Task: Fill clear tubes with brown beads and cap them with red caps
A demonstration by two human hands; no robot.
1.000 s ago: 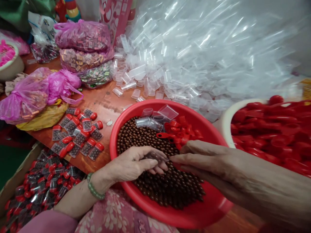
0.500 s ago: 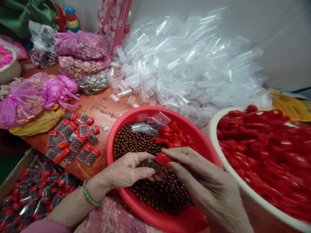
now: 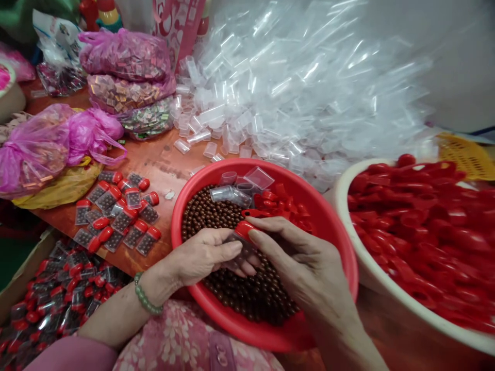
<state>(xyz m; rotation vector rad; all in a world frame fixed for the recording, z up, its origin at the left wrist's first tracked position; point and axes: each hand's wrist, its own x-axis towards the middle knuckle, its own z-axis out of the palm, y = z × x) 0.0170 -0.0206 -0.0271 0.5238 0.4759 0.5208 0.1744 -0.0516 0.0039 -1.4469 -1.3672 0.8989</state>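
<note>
Over the red basin (image 3: 176,221), my left hand (image 3: 201,252) holds a small clear plastic case (image 3: 235,242) between thumb and fingers. My right hand (image 3: 305,257) pinches a red cap (image 3: 244,228) at the case's upper end; whether it is fully seated cannot be told. Small round brown balls (image 3: 204,211) fill much of the basin beneath both hands. Several clear cases (image 3: 231,196) lie on the balls at the back, with small red plastic parts (image 3: 284,206) to their right. My fingers partly hide the held case and its contents.
At right stands a white tub (image 3: 342,211) heaped with red plastic pieces. A big pile of clear cases (image 3: 294,98) rises behind the basin. Capped cases (image 3: 119,211) lie on the table at left; more fill a box (image 3: 65,293) below. Pink bags (image 3: 126,56) sit behind.
The red cap has come up against the end of the case, closer to my left hand. My right hand has shifted left and slightly up. The view has tilted down a little.
</note>
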